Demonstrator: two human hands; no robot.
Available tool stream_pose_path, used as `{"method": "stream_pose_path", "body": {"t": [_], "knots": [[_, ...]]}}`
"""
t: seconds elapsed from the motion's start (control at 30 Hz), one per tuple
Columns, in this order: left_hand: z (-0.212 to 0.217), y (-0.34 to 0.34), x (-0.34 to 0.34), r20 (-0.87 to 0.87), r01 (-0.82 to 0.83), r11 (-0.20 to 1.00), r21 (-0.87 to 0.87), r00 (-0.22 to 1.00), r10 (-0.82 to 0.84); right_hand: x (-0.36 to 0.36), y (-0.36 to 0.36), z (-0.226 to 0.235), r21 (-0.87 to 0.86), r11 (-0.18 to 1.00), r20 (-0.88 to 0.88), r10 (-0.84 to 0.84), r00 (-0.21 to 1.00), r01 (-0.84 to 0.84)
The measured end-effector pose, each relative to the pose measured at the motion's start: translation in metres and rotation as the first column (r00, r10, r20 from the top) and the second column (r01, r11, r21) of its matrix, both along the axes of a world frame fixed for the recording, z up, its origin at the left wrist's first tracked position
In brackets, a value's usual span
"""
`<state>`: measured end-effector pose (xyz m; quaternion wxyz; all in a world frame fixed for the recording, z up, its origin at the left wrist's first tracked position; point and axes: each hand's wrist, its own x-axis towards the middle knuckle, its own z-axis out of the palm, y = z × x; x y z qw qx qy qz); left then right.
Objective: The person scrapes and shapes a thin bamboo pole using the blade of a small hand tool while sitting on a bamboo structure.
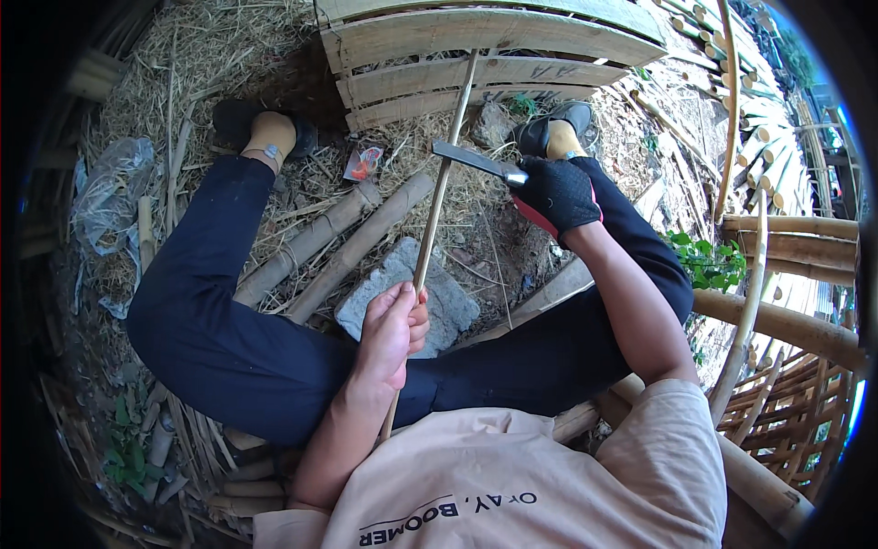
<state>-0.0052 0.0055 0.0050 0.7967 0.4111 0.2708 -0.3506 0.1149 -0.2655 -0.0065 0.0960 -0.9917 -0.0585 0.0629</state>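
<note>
My bare left hand [393, 331] is closed around a long, thin bamboo strip [442, 188]. The strip slants from beside my torso up to the wooden crate, its far end overlapping the slats in view. In a black and red glove, my right hand [556, 197] grips a knife [476, 162] with a flat, straight metal blade. The blade lies across the strip well beyond my left hand, its tip reaching just past the strip's left side. Most of the knife's handle is hidden inside the glove.
A slatted wooden crate [494, 37] stands ahead of my feet. Between my legs lie a grey stone block [407, 284] and bamboo poles [361, 247] on straw. At left is a clear plastic bag [114, 192]; at right, cut bamboo [777, 165] is stacked beside a woven basket [800, 412].
</note>
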Motion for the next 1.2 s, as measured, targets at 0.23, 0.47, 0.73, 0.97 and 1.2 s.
{"method": "stream_pose_path", "body": {"t": [0.23, 0.47, 0.73, 0.97, 1.2], "knots": [[0.0, -0.002, 0.001, -0.004, -0.006, 1.0, 0.002, 1.0, 0.006, -0.024, 0.015, 0.001, 0.122, 0.934, -0.153, 0.351, 0.924, -0.335], [-0.002, -0.001, -0.003, 0.016, 0.013, 1.0, -0.017, 1.0, -0.013, -0.014, 0.02, -0.005, 0.029, 0.98, -0.138, 0.199, 0.97, -0.197], [-0.004, -0.002, -0.001, 0.026, 0.016, 0.999, -0.035, 1.0, -0.015, 0.018, -0.014, -0.018, -0.02, 0.999, -0.106, -0.031, 0.994, 0.029], [-0.004, -0.002, 0.001, 0.024, 0.003, 1.0, 0.0, 1.0, -0.003, 0.007, -0.008, -0.012, 0.098, 0.99, -0.074, 0.112, 0.991, -0.104], [-0.002, -0.005, 0.0, 0.036, 0.025, 0.999, 0.046, 0.999, -0.027, -0.019, 0.027, 0.007, 0.128, 0.921, -0.213, 0.388, 0.897, -0.368]]}}
